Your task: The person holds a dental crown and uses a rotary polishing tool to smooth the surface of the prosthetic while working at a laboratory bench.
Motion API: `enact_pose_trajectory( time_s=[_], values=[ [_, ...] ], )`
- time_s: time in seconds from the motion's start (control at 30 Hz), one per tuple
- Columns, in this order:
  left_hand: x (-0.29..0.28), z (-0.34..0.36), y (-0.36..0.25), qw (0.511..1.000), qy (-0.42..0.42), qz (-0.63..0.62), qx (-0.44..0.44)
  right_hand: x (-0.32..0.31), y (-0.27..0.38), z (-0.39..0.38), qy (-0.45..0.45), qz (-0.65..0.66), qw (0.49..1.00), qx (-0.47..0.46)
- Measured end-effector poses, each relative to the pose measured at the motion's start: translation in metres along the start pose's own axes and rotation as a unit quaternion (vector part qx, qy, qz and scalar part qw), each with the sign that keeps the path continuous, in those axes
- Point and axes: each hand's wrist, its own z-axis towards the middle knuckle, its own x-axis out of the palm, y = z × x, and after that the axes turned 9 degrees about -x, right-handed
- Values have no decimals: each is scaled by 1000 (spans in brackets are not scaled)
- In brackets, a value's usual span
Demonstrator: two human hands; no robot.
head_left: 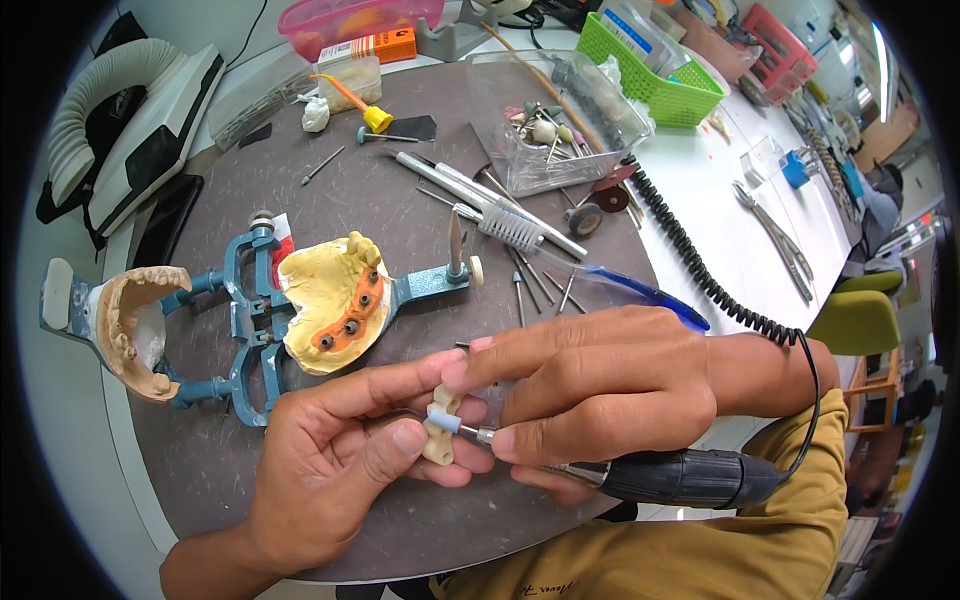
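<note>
Between the thumb and fingers of my left hand (345, 440) is a small cream-coloured dental bridge (438, 447) with a hole in its lower end. My right hand (610, 375) grips a black rotary handpiece (690, 478), its coiled cord running up behind the wrist. A pale blue cylindrical polishing tip (444, 419) on the handpiece lies against the bridge. My right index fingertip is close to the left fingers at the bridge's upper end. Beyond my left hand lies an opened blue articulator (250, 290) bearing a yellow dental model (325, 275) with an orange gum strip and a beige model (140, 325).
A clear tray (550, 170) of burs stands at the back. Metal hand tools (490, 200), loose burs (520, 295) and a blue-handled brush (650, 297) lie on the dark mat (270, 480). A hose unit (150, 130) stands far left, pliers (778, 240) and a green basket (655, 85) right.
</note>
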Motion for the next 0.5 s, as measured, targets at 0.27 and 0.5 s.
enact_pose_trajectory(
  time_s=[0.27, 0.5],
  values=[
    [0, 0, 0, 1000, 0, -4, 1, 0, 1, 1, -6, -6, 1000, 2],
    [0, 0, 0, 1000, -4, -5, -3, 1, 3, 0, -19, -12, 1000, 21]
  ],
)
